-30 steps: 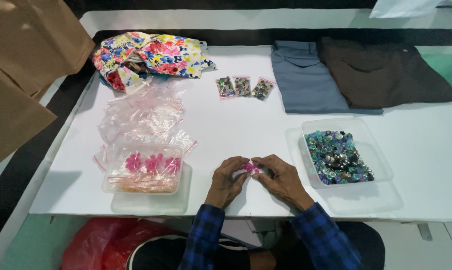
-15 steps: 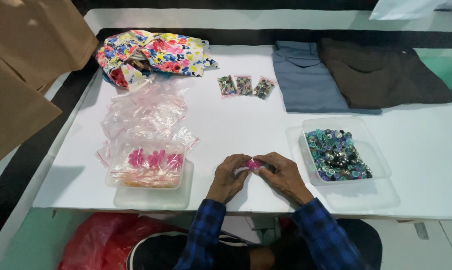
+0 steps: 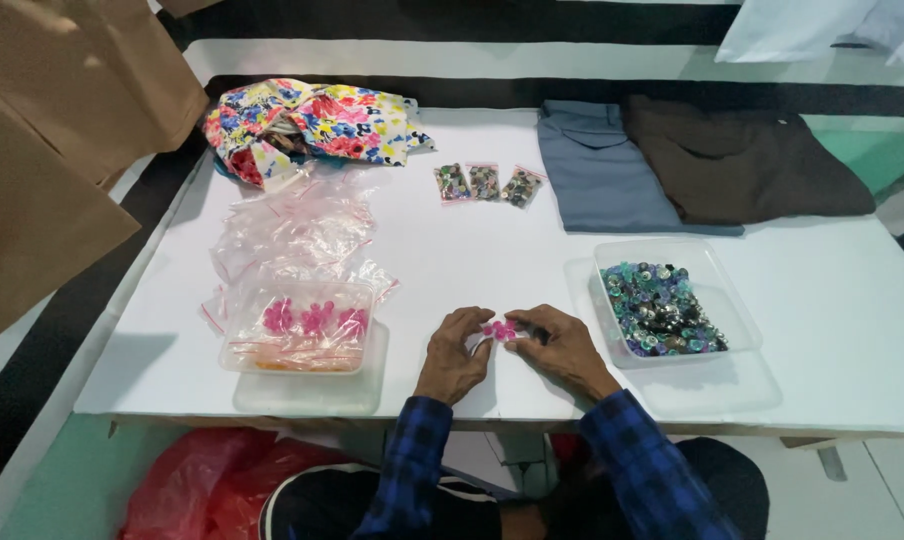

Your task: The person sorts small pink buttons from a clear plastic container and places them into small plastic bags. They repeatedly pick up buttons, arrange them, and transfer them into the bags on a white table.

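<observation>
My left hand and my right hand meet near the front edge of the white table. Between their fingertips they pinch a small clear bag of pink buttons. A clear tub holding more bagged pink buttons sits to the left of my left hand. To the right of my right hand stands a clear tray of loose green, blue and dark buttons.
A heap of empty clear zip bags lies behind the tub. Three small filled bags lie mid-table. A floral cloth, folded grey-blue trousers and dark brown trousers line the back. A red plastic bag sits under the table.
Both hands stay together at the front edge, working the small pink bag between the fingers. The camera has shifted slightly; nothing else has moved.
</observation>
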